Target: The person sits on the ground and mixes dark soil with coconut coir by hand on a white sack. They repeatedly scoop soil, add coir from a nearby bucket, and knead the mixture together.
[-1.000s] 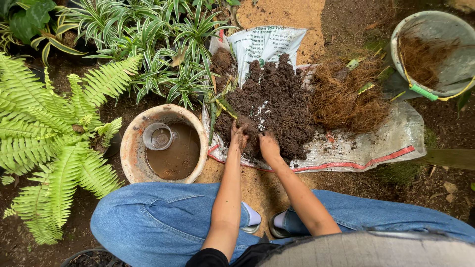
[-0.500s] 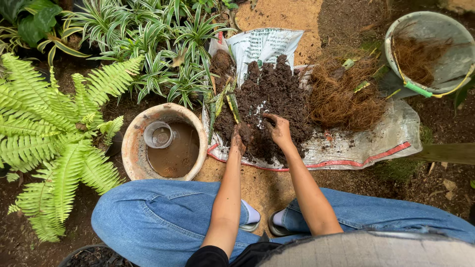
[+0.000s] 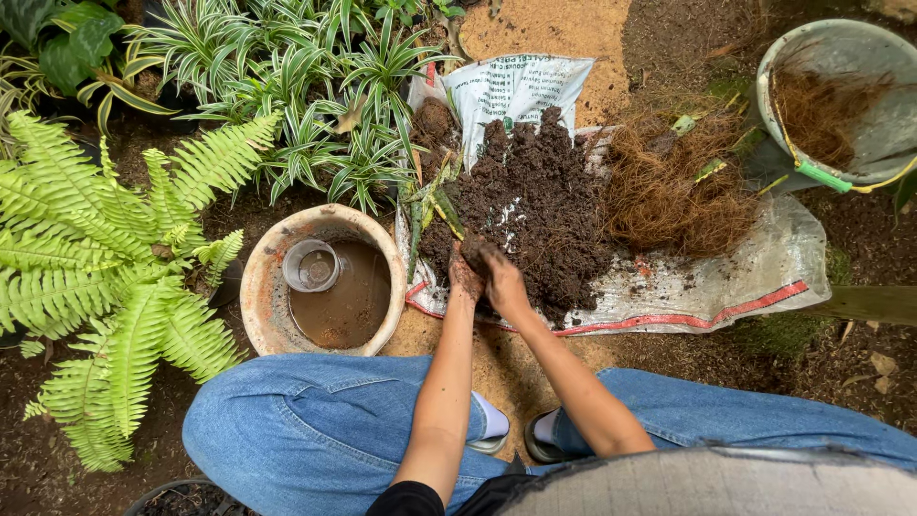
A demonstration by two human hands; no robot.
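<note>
Dark brown soil [image 3: 535, 205], heaped in a loose mound on a white woven sack [image 3: 745, 277] spread flat over the ground. Both hands together at the near edge of that mound: left hand [image 3: 465, 279] and right hand [image 3: 503, 285] pressed side by side, fingers curled round one clump of soil [image 3: 475, 250] raised a little above the heap. Grip of each hand partly closed, cupping the clump between them, fingertips soiled and half hidden by it; how tightly closed, cannot tell. Rest of the mound just beyond the fingers, stretching away toward the far end of the sack.

Just left of the hands, a few yellow-green leaves [image 3: 432, 205] lying along the mound's edge, touching the soil. Further left, off the sack, a round clay-coloured basin [image 3: 258, 287] with muddy water and a small clear cup [image 3: 312, 266] standing inside. Right of the mound, on the same sack, a pile of reddish-brown fibre [image 3: 673, 186], touching the soil's edge. Far right, a grey bucket [image 3: 860, 57] with more fibre inside. Fern fronds [image 3: 105, 277] at left, striped grassy plants [image 3: 306, 96] behind the basin. Blue-jeaned knees [image 3: 315, 430] nearest the camera.
</note>
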